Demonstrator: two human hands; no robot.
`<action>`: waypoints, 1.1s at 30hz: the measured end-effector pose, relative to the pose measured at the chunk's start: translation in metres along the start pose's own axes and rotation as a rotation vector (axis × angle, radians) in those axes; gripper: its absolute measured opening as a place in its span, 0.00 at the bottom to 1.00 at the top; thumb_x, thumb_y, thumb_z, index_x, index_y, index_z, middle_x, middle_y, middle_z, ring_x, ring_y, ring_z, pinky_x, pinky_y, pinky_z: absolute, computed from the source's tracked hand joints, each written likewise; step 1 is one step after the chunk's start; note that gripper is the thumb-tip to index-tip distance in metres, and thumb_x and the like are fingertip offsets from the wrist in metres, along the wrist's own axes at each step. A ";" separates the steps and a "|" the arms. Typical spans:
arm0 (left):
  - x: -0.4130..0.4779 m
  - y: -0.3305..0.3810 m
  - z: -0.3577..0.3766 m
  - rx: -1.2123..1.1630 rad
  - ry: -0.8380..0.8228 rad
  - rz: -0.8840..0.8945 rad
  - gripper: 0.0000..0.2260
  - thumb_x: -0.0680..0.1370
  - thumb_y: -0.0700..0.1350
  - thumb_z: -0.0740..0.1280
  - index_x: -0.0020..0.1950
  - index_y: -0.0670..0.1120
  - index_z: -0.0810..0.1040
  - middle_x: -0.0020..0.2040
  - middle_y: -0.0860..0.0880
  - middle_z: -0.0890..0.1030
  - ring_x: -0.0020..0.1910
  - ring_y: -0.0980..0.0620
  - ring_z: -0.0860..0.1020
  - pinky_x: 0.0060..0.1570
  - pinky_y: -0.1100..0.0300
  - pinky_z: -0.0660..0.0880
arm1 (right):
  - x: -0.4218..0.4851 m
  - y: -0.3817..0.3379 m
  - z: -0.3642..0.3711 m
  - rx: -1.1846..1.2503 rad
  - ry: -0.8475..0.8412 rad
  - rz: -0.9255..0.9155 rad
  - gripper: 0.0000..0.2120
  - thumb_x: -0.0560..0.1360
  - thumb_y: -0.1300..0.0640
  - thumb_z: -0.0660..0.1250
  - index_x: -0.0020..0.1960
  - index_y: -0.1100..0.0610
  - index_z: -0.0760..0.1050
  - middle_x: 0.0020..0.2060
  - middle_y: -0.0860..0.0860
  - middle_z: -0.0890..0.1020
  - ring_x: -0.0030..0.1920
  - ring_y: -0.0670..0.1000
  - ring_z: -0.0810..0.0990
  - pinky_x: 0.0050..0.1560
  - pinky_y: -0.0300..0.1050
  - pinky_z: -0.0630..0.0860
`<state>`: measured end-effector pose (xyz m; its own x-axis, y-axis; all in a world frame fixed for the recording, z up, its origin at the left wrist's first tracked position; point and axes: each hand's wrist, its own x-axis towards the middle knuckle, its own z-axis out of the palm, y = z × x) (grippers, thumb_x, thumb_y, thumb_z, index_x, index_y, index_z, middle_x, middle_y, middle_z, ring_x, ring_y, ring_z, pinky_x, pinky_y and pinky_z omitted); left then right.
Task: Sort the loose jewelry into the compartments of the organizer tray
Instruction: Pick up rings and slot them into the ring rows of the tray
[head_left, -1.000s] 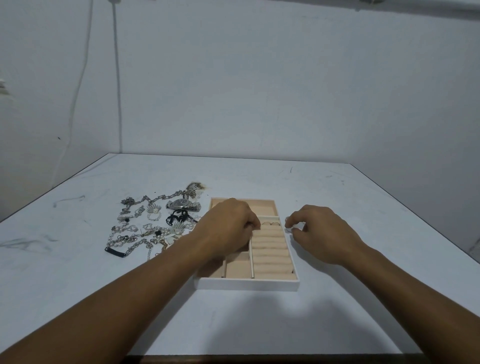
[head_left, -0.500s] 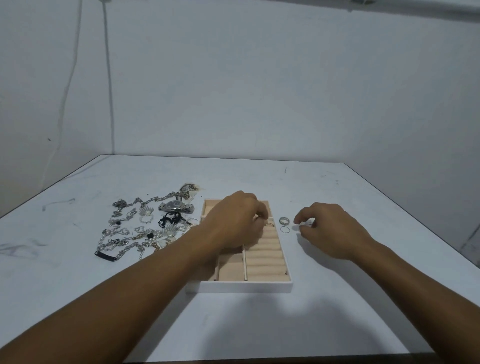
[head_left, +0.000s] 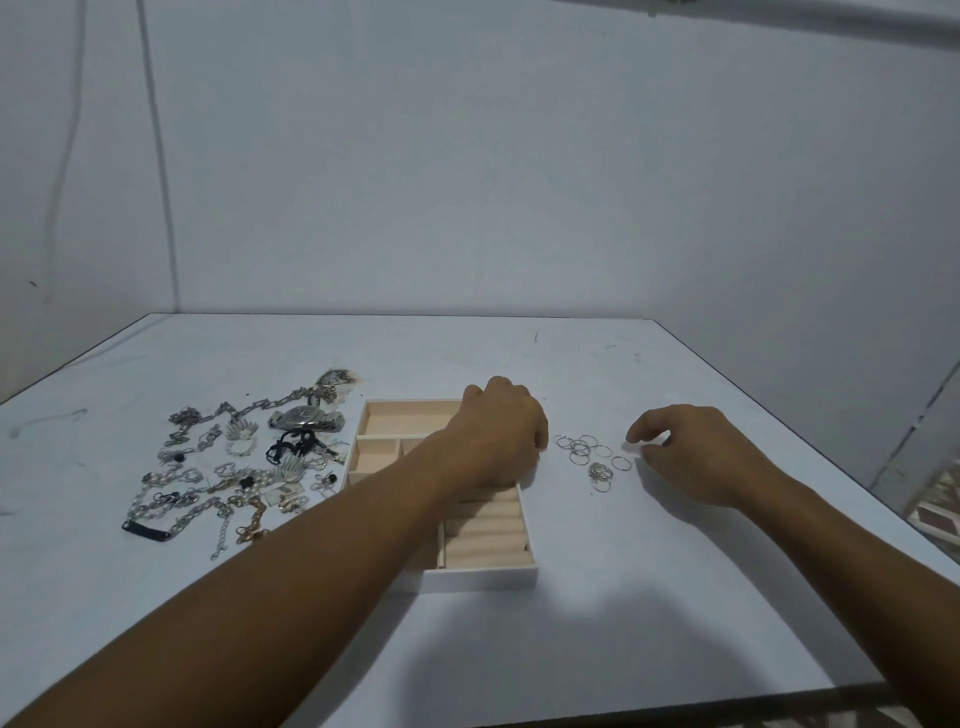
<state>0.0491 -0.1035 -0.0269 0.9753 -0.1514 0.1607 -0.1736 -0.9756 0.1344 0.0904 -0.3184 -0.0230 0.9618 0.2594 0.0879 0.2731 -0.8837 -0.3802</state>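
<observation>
- Rings (head_left: 587, 454): loose cluster, centre frame, on table (head_left: 623, 597) between tray (head_left: 483, 576) and right hand (head_left: 698, 460).
- Thin, light, probably slippery; pinch one by its rim.
- Left hand (head_left: 501, 434) curled over tray; hold unclear. Right loosely curled, empty.

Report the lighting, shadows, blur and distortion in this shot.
Head view: soft, even light with no glare; a broad faint shadow lies on the table between the forearms; the wide-angle lens stretches those forearms toward the bottom corners; the rings are thin and slightly soft, so their detail is unreadable.
</observation>
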 end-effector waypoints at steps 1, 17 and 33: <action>0.002 0.000 0.000 0.020 -0.011 -0.001 0.12 0.71 0.44 0.70 0.52 0.55 0.82 0.61 0.51 0.76 0.64 0.48 0.66 0.57 0.53 0.63 | 0.000 0.002 0.001 0.015 -0.005 0.014 0.11 0.74 0.59 0.63 0.46 0.45 0.80 0.47 0.43 0.79 0.47 0.49 0.80 0.49 0.46 0.77; 0.006 0.001 -0.004 0.018 -0.039 -0.007 0.10 0.73 0.38 0.68 0.48 0.51 0.84 0.56 0.54 0.80 0.63 0.50 0.66 0.49 0.55 0.57 | -0.003 0.007 0.012 0.006 -0.072 -0.122 0.08 0.78 0.52 0.65 0.55 0.49 0.80 0.51 0.47 0.75 0.53 0.50 0.75 0.54 0.45 0.71; 0.017 0.003 0.004 0.057 -0.028 -0.219 0.13 0.71 0.47 0.73 0.54 0.47 0.80 0.54 0.50 0.82 0.58 0.47 0.71 0.60 0.49 0.63 | -0.002 0.002 0.017 -0.022 -0.056 -0.143 0.03 0.78 0.53 0.64 0.49 0.49 0.77 0.46 0.47 0.76 0.48 0.50 0.75 0.50 0.44 0.72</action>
<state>0.0659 -0.1093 -0.0280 0.9924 0.0619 0.1063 0.0504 -0.9929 0.1073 0.0887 -0.3139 -0.0392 0.9103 0.4043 0.0884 0.4086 -0.8441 -0.3473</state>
